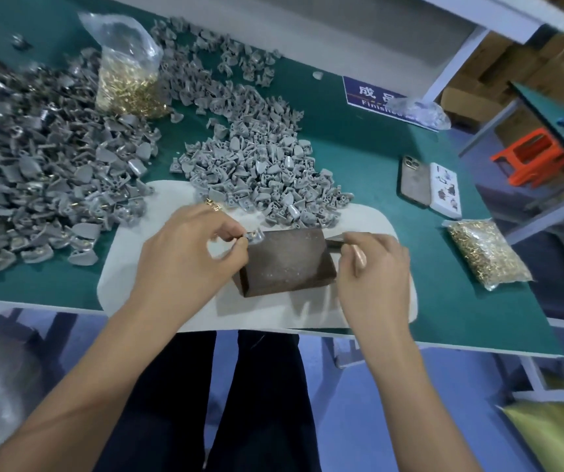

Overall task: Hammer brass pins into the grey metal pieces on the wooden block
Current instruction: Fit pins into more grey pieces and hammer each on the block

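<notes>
Two hands at work over the wooden block (285,260), and we are in the set-up step, not the strike. Our left hand (185,250) has its fingertips curled tight round one grey metal piece (256,236), pinching it at the block's far left corner, where it seems to rest on the edge; whether a brass pin already sits in it we cannot tell, it is too small and blurred. Our right hand (372,264) is wrapped round the hammer (348,245), its pale handle running through the fist and the dark head lying just past the block's right edge, low and apart from the piece. The block stands on a white mat (389,294), with the pile of grey pieces (267,178) just beyond it and more heaped off to the left. Loose pins wait in a clear bag (127,86) at the back, another bag of pins (488,253) to the right. Next, as we judge it, the piece needs seating flat and steady, fingertips kept clear of the pin, then the hammer lifts across for a short, square tap.
</notes>
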{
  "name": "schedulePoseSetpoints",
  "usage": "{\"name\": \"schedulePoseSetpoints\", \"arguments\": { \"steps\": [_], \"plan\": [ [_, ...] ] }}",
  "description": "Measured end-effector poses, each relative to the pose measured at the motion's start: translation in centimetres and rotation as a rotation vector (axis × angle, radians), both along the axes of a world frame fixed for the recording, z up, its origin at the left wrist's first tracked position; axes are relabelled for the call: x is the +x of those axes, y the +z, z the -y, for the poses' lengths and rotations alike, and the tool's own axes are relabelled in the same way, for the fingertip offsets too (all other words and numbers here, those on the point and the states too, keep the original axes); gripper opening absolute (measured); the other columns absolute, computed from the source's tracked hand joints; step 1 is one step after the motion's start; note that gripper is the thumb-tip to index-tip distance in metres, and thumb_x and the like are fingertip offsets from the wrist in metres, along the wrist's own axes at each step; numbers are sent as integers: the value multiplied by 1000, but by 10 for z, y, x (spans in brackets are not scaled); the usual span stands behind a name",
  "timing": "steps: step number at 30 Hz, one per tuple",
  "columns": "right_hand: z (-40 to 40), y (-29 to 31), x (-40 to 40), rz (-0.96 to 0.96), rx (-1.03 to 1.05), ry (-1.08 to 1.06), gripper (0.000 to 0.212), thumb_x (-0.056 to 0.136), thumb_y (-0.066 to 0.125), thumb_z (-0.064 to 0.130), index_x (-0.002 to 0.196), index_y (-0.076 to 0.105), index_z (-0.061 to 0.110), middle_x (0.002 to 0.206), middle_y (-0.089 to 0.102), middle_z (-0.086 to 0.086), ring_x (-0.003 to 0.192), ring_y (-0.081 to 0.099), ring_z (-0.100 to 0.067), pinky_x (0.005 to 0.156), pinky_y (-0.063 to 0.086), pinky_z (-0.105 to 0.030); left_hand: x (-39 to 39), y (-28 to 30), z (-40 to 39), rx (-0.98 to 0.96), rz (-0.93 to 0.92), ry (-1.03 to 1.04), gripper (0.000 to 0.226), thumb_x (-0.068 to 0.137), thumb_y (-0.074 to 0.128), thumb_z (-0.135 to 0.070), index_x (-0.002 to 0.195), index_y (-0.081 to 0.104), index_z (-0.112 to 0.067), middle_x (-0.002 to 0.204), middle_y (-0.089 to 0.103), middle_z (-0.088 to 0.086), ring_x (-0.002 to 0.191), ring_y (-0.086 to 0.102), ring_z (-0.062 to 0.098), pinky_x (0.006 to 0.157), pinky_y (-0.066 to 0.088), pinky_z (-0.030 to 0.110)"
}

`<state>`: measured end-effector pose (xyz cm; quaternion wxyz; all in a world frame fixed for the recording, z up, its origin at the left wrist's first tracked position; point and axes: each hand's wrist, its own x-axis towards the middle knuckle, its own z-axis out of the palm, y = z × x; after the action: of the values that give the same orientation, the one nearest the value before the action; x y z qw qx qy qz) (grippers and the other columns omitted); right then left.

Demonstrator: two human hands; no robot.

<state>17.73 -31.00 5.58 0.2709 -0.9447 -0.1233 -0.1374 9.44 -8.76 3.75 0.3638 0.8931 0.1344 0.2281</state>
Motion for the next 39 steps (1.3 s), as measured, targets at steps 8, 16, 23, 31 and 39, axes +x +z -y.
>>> {"name": "schedulePoseSetpoints", "arguments": {
  "steps": [8, 16, 23, 31, 39],
  "plan": [
    [-117, 3, -3, -114, 142, 475, 16, 96, 67, 12, 106, 78, 19, 99, 74, 9, 95, 64, -13, 89, 52, -36, -46, -4, -96, 102, -44, 303, 8, 85, 70, -32, 85, 65, -37, 82, 59, -17, 87, 50, 11, 73, 45, 35],
    [-185, -5, -1, -160, -176, 480, 19, 95, 67, 29, 110, 78, 24, 107, 73, 2, 104, 62, -22, 89, 50, -39, -55, -8, -135, 185, -207, 406, 7, 87, 73, -42, 87, 68, -37, 81, 56, -15, 90, 41, 10, 82, 26, 33],
    [-202, -11, 3, -61, -524, 438, 18, 99, 59, 27, 95, 75, 20, 101, 67, -2, 105, 56, -27, 74, 35, -35, -49, -5, -126, 187, -102, 383, 4, 92, 69, -35, 93, 69, -31, 83, 57, -15, 96, 47, 17, 87, 27, 30],
    [-179, 2, 8, -132, -346, 419, 15, 93, 64, 35, 99, 78, 33, 97, 68, 5, 98, 61, -24, 68, 41, -33, 9, 5, -95, 78, -37, 90, 6, 91, 69, -28, 95, 70, -32, 82, 62, -16, 87, 52, 16, 82, 45, 40],
    [-144, 8, 19, -191, -138, 323, 12, 97, 58, 36, 92, 67, 29, 94, 65, 12, 90, 60, -15, 68, 47, -33, 73, 0, -97, 274, -319, 9, 23, 94, 64, -36, 116, 67, -29, 110, 70, -6, 110, 59, 23, 99, 43, 43]
  ]
}}
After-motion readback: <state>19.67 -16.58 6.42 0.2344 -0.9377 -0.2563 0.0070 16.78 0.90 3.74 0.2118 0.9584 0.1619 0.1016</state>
